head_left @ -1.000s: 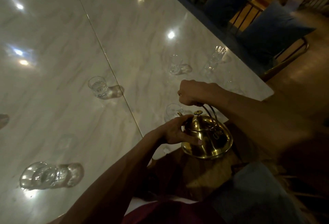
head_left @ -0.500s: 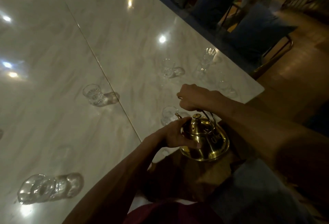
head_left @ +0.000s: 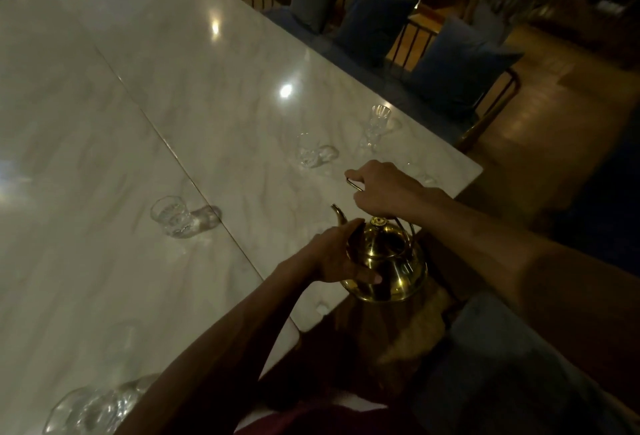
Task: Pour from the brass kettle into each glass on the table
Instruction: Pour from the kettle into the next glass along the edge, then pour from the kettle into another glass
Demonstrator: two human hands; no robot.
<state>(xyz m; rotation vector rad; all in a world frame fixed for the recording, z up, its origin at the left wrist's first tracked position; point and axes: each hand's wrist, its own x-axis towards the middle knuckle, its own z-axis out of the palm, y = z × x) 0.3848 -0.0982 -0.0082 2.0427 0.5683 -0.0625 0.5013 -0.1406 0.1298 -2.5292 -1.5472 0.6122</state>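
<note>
The brass kettle hangs over the near right edge of the white marble table. My right hand is closed on its wire handle from above. My left hand rests against the kettle's left side, below the spout. Clear glasses stand on the marble: a short tumbler at centre left, another tumbler further back, a tall narrow glass near the right edge, and a faint one behind my right hand. A large glass sits at the bottom left.
A metal seam runs diagonally across the table. Blue cushions line a metal-framed bench along the table's far right side. Wooden floor lies to the right. My lap, in dark trousers, is under the kettle.
My view has shifted so the table sits lower in frame. The kettle has tipped back with its spout higher, and the glass next to the spout is no longer visible.
</note>
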